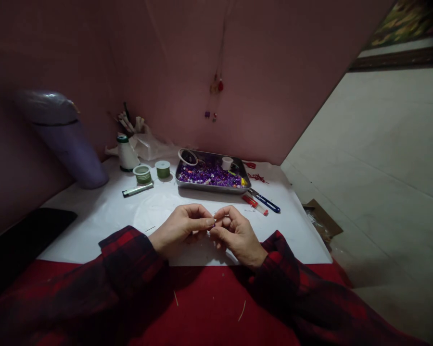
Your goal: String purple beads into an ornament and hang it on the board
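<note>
My left hand [187,225] and my right hand [237,233] meet fingertip to fingertip above the white sheet, near its front edge. Both are closed in a pinch. Between the fingertips shows a tiny dark purple bit that looks like a bead [213,226]; the fingers cover most of it, and any thread on it is hard to make out. Just beyond my hands stands a metal tray [212,189] heaped with purple beads [212,174], some white ones among them. In the tray are a small white cup [227,163] and a round white-rimmed dish [187,157].
Left of the tray stand two green thread spools [162,169], a white thread cone [127,154] and a pale green cutter [137,190]. A purple bottle [70,144] is far left. Right lie blue-handled scissors [266,200], a red-capped tube [255,204] and red cord [258,178].
</note>
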### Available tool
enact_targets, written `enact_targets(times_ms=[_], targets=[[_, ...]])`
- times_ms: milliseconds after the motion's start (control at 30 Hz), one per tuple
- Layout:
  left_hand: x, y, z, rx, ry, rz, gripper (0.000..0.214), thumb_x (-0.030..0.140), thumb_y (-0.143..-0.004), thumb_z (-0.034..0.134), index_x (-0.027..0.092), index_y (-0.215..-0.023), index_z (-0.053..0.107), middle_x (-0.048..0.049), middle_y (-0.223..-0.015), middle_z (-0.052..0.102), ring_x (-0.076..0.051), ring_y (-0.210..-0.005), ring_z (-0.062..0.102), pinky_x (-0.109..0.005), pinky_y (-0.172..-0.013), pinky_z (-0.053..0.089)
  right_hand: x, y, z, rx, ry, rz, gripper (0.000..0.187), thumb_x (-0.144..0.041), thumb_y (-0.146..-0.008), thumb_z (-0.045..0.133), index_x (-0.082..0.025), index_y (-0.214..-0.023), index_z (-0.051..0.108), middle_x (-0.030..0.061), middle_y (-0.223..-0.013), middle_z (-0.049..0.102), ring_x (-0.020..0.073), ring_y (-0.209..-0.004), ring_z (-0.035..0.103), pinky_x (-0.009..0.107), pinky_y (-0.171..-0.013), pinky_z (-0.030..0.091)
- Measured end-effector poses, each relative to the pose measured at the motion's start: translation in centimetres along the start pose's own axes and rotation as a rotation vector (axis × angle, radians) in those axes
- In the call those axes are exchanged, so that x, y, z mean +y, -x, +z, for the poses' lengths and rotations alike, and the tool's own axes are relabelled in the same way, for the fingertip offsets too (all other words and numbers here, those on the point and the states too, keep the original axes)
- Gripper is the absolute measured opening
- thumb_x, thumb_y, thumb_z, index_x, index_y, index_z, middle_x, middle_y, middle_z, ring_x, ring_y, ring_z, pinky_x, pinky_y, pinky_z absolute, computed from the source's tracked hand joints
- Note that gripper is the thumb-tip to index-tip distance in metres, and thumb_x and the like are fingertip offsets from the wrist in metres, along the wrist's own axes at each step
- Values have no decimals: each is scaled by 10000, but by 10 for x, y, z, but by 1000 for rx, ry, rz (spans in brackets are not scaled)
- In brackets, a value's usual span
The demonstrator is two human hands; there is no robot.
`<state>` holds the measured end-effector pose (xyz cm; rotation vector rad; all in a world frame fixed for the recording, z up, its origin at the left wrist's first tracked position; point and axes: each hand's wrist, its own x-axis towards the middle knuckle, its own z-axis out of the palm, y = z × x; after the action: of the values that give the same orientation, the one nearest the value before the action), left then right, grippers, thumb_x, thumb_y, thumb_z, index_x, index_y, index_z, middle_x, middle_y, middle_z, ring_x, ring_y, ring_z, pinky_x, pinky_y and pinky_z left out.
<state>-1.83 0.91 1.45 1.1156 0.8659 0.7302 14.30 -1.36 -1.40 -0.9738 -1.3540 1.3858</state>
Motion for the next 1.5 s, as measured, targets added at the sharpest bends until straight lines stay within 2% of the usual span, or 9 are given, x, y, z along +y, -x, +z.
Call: enact_targets(times_ms=[133,367,633,800,933,1000,1167,1333,1500], targets=[[2,1,3,29,-56,46,204,312,-685,687,152,-701,563,57,-434,455,-47,-363,320,-188,-379,183,-3,0,1,5,-15,25,275,-288,-709,698,-188,-866,494,-65,-573,587,64,-431,510,175,-418,409],[-3,-1,8,47,-35,112,232,336,-716,666,153,-734,524,97,-412,377,-24,-356,249,-164,-362,165,-6,-4,-1,-29,-90,96,299,-423,-745,666,-161,-813,539,-19,-581,612,67,-410,510,163,-363,378],[-1,1,9,77,23,84,222,336,-726,657,164,-741,517,100,-387,359,-25,-333,239,-163,-345,141,-6,-4,-5,-102,-196,156,202,-307,-720,693,-174,-736,541,-18,-611,618,82,-458,534,171,-386,382],[-2,0,8,114,183,26,185,269,-712,651,135,-755,532,31,-582,540,-15,-357,310,-171,-350,160,-8,-3,-4,27,-161,79,161,-290,-709,686,-176,-717,573,0,-646,633,100,-491,536,198,-407,388],[-5,-2,6,119,243,-25,134,186,-699,637,111,-785,567,37,-530,500,-25,-375,343,-171,-378,161,-7,-3,-5,108,-10,-85,120,-287,-683,713,-183,-685,653,10,-735,590,108,-620,525,227,-508,410],[-5,-2,6,65,261,-40,140,194,-708,639,104,-798,582,48,-485,460,-25,-374,329,-172,-391,151,-6,-4,-5,149,41,-147,88,-273,-660,731,-201,-665,681,9,-817,552,111,-699,512,236,-572,419],[-4,2,9,-59,234,-66,207,279,-699,692,99,-755,607,44,-457,438,-31,-391,310,-186,-399,140,-7,-4,-6,167,10,-120,60,-271,-635,744,-225,-642,707,10,-888,492,110,-712,495,251,-591,431],[-4,2,8,-39,212,-99,241,301,-673,718,110,-656,571,46,-461,428,-24,-382,285,-199,-391,96,-8,-4,-6,172,8,-111,66,-281,-642,737,-221,-650,710,13,-906,515,100,-665,484,241,-539,402],[-5,0,7,-6,186,-89,235,269,-669,722,95,-747,586,15,-595,527,-20,-410,354,-192,-395,112,-3,-7,-11,235,59,-186,92,-272,-713,682,-201,-665,648,7,-826,565,111,-666,475,235,-532,364]])
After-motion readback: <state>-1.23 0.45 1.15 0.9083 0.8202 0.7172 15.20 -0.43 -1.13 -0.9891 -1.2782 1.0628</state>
